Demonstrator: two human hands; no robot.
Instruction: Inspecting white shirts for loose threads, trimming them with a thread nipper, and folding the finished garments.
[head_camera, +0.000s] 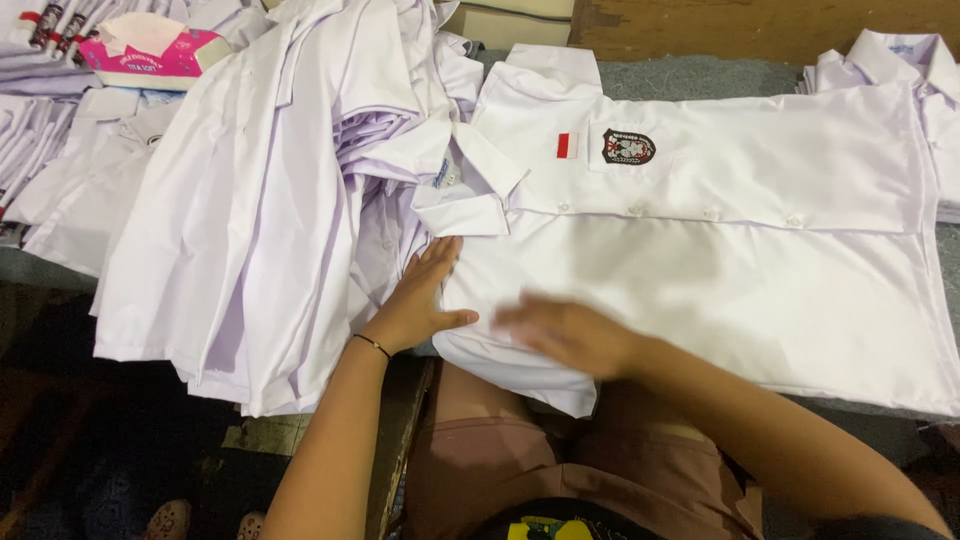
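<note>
A: Where's the shirt (700, 250)?

B: Spread flat across the middle and right of the frame on the counter (680, 75), collar toward the centre, hem at the right edge. It's smooth white woven cloth with a buttoned front, a small red-and-white rectangular patch and a dark shield-shaped badge on the chest pocket.

A: And the hands?

B: The left hand (425, 300) lies flat at centre-left, fingers straight and together, palm pressed on the cloth just below the collar. Its grip is released, grasping nothing. A thin dark bracelet (372, 346) circles the wrist.

A: The right hand?

B: The right hand (565, 335) sits just below centre, on the short sleeve. It's blurred, but the fingers look spread flat on the fabric, so that grip reads as released too.

A: What's around them?

B: A heap (270, 200) of the same white shirts fills the upper left, crumpled in soft folds, drooping over the counter's edge. A pink tissue box (150, 50) rests on top, far upper left. Another folded shirt (900, 70) lies at the upper right. The counter surface looks like rough grey felt.
</note>
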